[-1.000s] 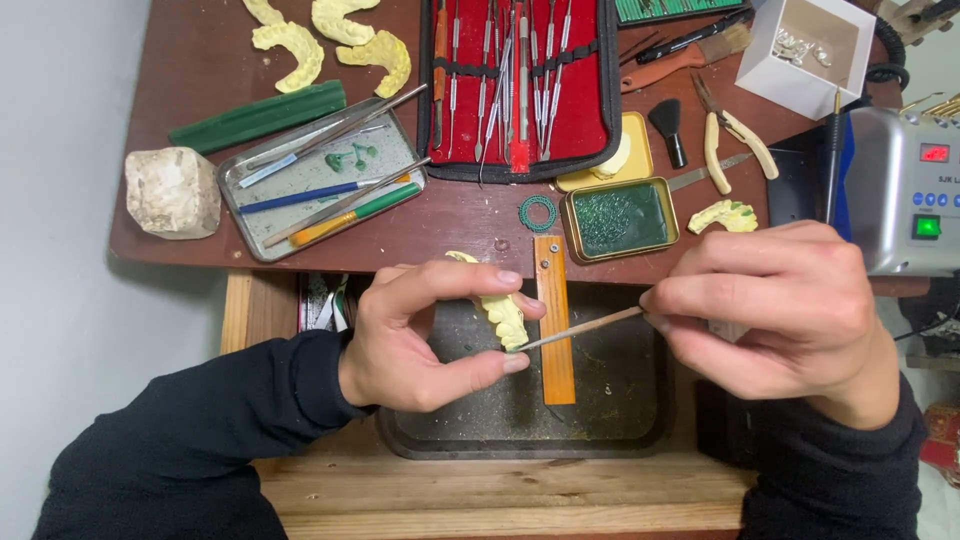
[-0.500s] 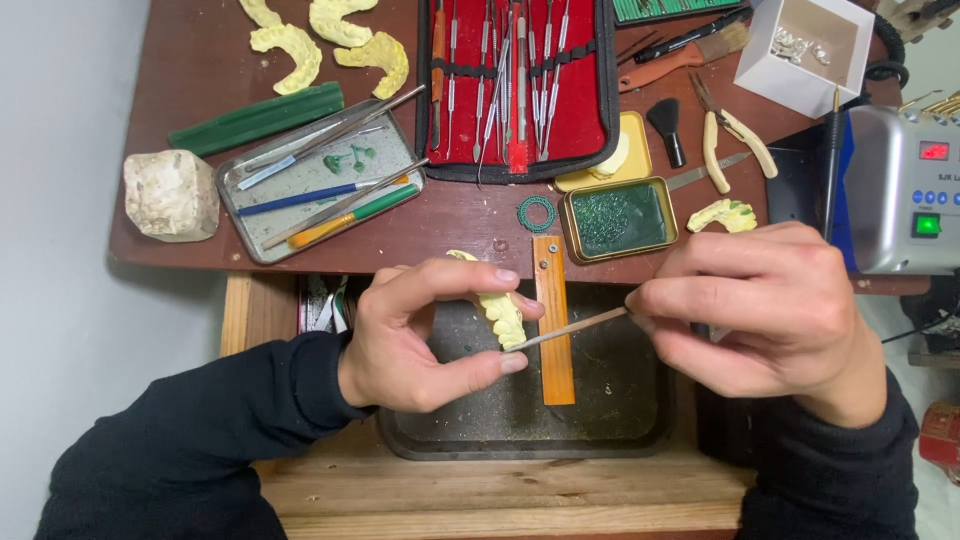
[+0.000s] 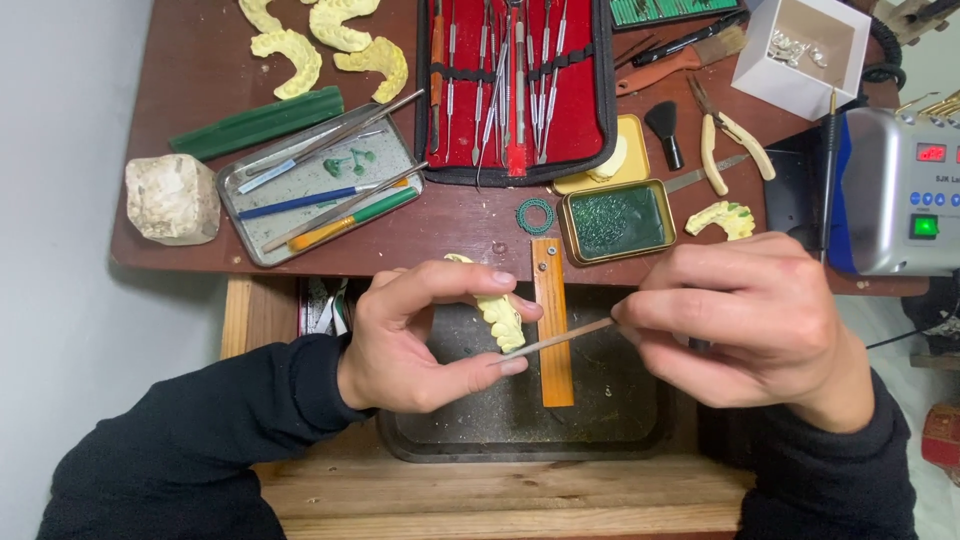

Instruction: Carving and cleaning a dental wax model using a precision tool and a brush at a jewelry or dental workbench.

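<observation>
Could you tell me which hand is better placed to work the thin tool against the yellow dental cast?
The right hand, probably. It already pinches the thin metal hand instrument, whose tip rests at the pale yellow arch-shaped dental cast. The left hand is occupied gripping that cast between thumb and fingers.

Pale yellow dental cast (image 3: 502,315) between bare fingers; thin grey metal tool (image 3: 560,340); orange-brown wooden strip (image 3: 553,330); black sleeves (image 3: 200,430). Dark reddish-brown bench top (image 3: 200,60); black roll case with red lining (image 3: 575,120); grey metal tray (image 3: 310,180) holding blue-handled and green-and-orange-handled instruments. Gold-rimmed tin of dark green wax (image 3: 615,222), dark green bar (image 3: 255,122), off-white stone lump (image 3: 172,198), silver-and-blue machine (image 3: 890,190) with green light.
</observation>
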